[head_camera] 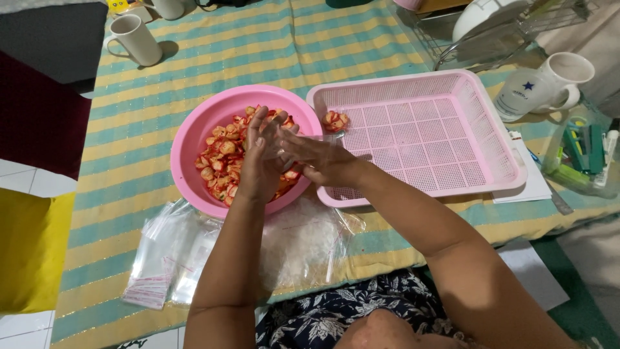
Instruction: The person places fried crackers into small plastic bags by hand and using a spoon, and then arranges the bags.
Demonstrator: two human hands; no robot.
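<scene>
I see the left hand (258,161) raised upright over the round pink plastic bowl (194,139), palm turned toward the right hand (316,158). The fingers of the left hand are extended and close together. The right hand lies flat against it, fingers stretched toward the left palm. Between the two palms I see a small clear plastic bag (282,146), pressed or held by both hands; I cannot tell which fingers actually pinch it.

Directly beneath and beyond the left hand, the bowl holds a heap of small red and yellow wrapped pieces (219,165). The heap sits partly hidden behind the left palm.

Just beyond the right hand's fingertips, one filled packet of the same red and yellow pieces (336,120) lies in the near corner of the rectangular pink plastic perforated tray (452,84). The right wrist crosses the tray's near left rim.

On the near side of both hands, below the forearms, a loose pile of clear plastic bags (174,249) lies on the striped green and yellow cloth (129,110).

Well beyond the left hand stands a plain white mug (135,40). Well to the right of the right hand stands a white mug with a blue star (542,87).
</scene>
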